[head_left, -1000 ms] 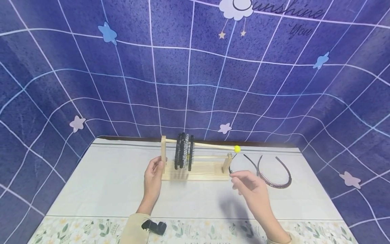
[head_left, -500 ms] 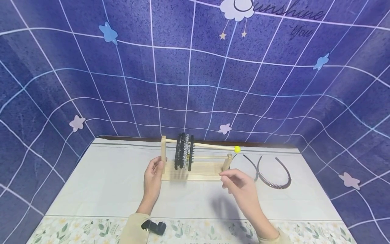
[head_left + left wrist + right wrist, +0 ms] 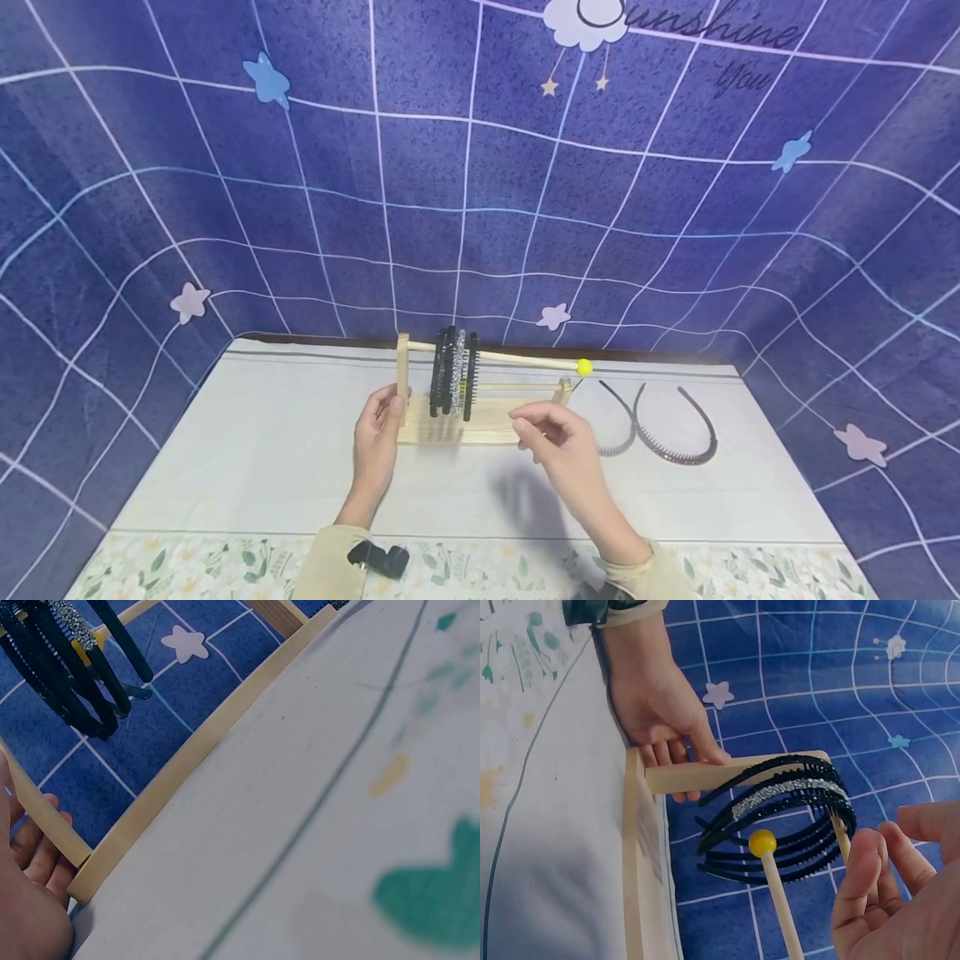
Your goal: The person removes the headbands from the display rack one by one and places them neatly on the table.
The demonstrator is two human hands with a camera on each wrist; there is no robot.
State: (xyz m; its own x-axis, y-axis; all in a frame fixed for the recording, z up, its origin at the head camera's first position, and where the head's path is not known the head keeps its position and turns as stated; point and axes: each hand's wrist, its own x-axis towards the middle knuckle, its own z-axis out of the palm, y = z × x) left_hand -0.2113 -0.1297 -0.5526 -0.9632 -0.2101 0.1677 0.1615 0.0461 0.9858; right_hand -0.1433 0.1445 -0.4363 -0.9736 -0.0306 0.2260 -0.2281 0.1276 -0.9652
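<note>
My left hand [image 3: 377, 437] grips the left post [image 3: 403, 367] of a wooden headband rack. Several dark headbands [image 3: 471, 375], one with a silver glittery band [image 3: 780, 796], hang side by side on the rack's upper rod, near the left post. That rod [image 3: 525, 359] ends at the right in a yellow ball [image 3: 584, 367]. In front of the rack's right end hovers my right hand [image 3: 558, 442], its fingers loosely bent and holding nothing. It hides part of the base and the right post. In the right wrist view, thumb and fingertips [image 3: 866, 859] stand apart.
Two more toothed headbands lie on the white tablecloth [image 3: 247, 450] right of the rack: a grey one [image 3: 617, 452], partly behind my right hand, and a brown one [image 3: 693, 457]. A blue curtain [image 3: 420, 183] with a grid and stars rises behind the table.
My right hand has moved left, from beside the rack's right end to in front of its base. My left hand, the rack and the hanging headbands have stayed in place.
</note>
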